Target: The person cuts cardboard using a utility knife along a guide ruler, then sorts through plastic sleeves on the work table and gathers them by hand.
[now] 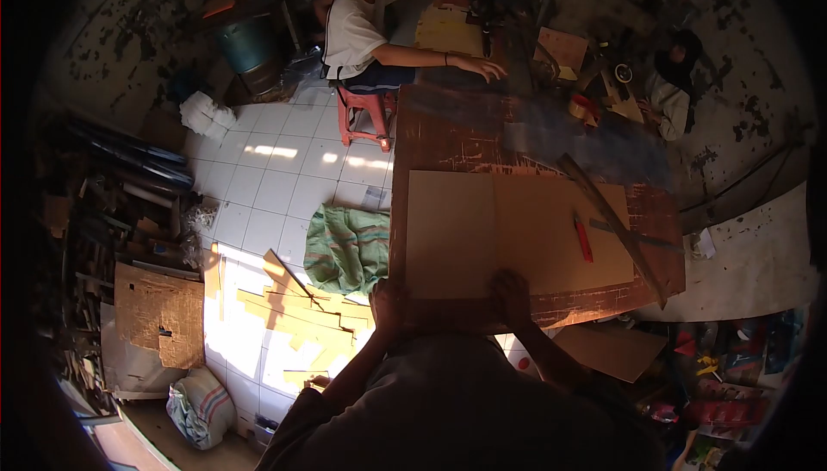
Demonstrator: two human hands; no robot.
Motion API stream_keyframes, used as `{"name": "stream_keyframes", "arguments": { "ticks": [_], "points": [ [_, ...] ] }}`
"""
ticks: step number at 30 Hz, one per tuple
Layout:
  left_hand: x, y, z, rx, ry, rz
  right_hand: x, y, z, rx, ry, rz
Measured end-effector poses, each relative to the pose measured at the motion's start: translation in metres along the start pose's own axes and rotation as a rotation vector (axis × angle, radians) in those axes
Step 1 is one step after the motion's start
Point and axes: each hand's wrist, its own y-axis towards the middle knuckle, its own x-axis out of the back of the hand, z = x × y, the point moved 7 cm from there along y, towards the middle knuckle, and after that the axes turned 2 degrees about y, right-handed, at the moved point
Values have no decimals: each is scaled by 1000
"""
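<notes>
A large brown cardboard sheet (556,251) lies flat on the worn table (448,131), with a paler panel (450,230) on its left side and a straight line between the two. My left hand (388,305) is at the near left corner of the paler panel, fingers curled in; shadow hides its fingertips. On the near edge, by the dividing line, my right hand (510,294) has its fingers bent down against the cardboard. A red-handled cutter (583,238) rests on the right part of the sheet. Across the sheet's right end lies a long straight bar (616,230) at a slant.
Another person (357,36) sits on a red stool (366,116) beyond the table; a second person (674,83) is at the far right. A roll of tape (583,109) sits at the table's back. Left are a green sack (347,247) and cardboard scraps (297,320) on the tiled floor.
</notes>
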Motion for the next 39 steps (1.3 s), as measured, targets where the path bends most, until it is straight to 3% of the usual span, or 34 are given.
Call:
{"name": "stream_keyframes", "arguments": {
  "ticks": [16,30,39],
  "points": [
    [-16,-5,12,52,-26,-124,0,-2,-1,-10,38,-78],
    [-28,-5,21,57,58,-104,1,-4,-5,-17,138,-124],
    [-23,-10,12,-8,67,-191,11,-2,-14,129,108,48]
  ]
}}
